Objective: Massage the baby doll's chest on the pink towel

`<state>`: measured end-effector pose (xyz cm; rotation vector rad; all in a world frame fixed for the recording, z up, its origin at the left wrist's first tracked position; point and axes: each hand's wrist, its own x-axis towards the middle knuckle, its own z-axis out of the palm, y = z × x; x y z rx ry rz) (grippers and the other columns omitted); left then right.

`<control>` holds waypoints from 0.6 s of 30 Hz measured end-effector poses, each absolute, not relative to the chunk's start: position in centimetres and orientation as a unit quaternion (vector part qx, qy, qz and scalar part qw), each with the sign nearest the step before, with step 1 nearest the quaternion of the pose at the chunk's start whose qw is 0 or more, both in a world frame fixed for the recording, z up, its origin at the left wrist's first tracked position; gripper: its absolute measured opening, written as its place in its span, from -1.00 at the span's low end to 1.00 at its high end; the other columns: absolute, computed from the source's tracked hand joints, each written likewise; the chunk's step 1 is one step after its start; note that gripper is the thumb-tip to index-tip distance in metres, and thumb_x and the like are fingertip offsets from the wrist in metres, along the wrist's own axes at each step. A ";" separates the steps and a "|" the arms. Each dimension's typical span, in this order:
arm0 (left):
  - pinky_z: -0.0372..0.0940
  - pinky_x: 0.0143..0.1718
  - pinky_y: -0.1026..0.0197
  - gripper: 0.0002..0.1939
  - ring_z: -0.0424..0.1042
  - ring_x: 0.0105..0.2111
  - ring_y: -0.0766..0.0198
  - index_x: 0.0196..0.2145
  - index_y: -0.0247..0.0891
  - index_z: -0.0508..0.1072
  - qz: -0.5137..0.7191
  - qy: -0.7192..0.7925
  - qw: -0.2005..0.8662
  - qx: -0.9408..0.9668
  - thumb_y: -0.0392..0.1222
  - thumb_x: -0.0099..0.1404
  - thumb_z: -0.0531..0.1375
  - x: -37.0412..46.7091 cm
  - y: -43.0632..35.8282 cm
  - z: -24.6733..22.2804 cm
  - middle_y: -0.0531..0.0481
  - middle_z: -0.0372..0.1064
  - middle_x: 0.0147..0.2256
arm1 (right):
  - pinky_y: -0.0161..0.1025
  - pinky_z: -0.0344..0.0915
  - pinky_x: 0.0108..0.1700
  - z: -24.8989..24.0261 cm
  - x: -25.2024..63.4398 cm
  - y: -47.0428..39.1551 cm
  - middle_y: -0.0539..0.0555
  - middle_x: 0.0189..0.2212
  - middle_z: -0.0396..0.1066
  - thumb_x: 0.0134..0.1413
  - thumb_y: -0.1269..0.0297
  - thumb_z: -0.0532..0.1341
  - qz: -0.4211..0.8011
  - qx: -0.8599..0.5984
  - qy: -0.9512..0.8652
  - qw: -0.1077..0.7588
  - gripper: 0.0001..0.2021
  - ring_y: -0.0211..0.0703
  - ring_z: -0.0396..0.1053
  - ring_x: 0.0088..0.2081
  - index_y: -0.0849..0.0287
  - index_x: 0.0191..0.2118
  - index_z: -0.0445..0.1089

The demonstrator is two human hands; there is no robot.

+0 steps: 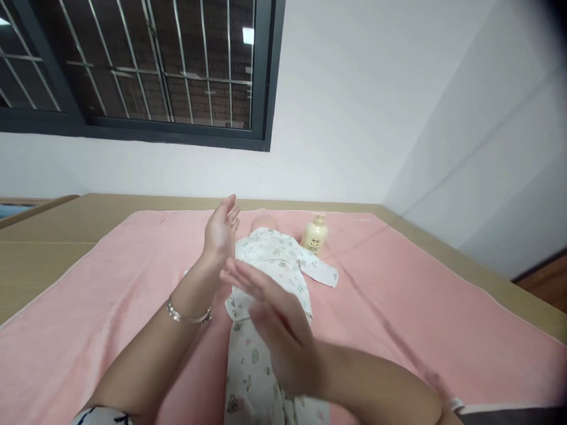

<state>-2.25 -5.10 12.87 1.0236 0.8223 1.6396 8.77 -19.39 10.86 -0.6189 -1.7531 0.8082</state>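
Note:
My left hand [220, 229] is raised with its fingers stretched out and the palm turned toward the right. My right hand [279, 324] is lower and closer to me, slightly blurred, its fingers held straight; their tips overlap my left wrist in view, and I cannot tell whether they touch it. Neither hand holds anything. Beneath and beyond them lies a baby doll [283, 271] in white printed clothes, head away from me, legs toward me. Part of it is hidden behind my hands. A cream pump bottle [314, 236] stands to the right of its head.
A pink blanket [390, 295] with some creases covers much of the wooden tabletop [66, 230]. White walls [345, 106] rise behind and to the right. A dark-framed window [266, 77] with metal bars is at the upper left.

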 end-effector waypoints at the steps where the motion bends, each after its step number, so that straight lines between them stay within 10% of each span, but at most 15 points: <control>1: 0.10 0.31 -0.05 -0.55 0.23 0.27 0.02 0.10 -0.21 0.38 0.674 0.374 0.487 0.410 0.05 0.39 0.02 -2.2 -3.6 11.9 -0.16 0.18 0.28 | 0.01 0.27 0.26 10.8 9.0 -17.8 0.03 0.20 0.33 0.36 0.18 0.03 0.326 -0.270 -0.730 0.536 -0.55 -0.06 0.30 0.22 -0.04 0.31 0.20; 11: 0.29 0.12 0.05 -0.67 0.46 -0.01 0.10 -0.14 -0.31 0.50 0.565 0.509 0.298 0.576 -0.21 0.37 -0.03 1.8 -0.3 2.5 -0.19 0.52 -0.07 | -0.12 0.13 0.29 4.7 12.7 -4.5 0.22 0.13 0.39 0.16 0.54 -0.01 0.075 -0.498 -0.807 0.309 -0.51 -0.08 0.30 0.18 0.29 0.17 0.37; 18: 0.07 0.32 0.00 -0.59 0.36 0.17 0.11 0.00 -0.32 0.50 0.498 0.541 0.222 0.640 -0.31 0.36 -0.05 1.9 -0.3 1.1 -0.20 0.44 0.10 | -0.03 -0.11 0.39 4.2 14.5 -2.6 0.36 0.36 0.01 0.39 0.15 -0.07 0.038 -0.578 -0.793 0.187 -0.44 0.05 -0.07 0.39 0.45 0.33 0.11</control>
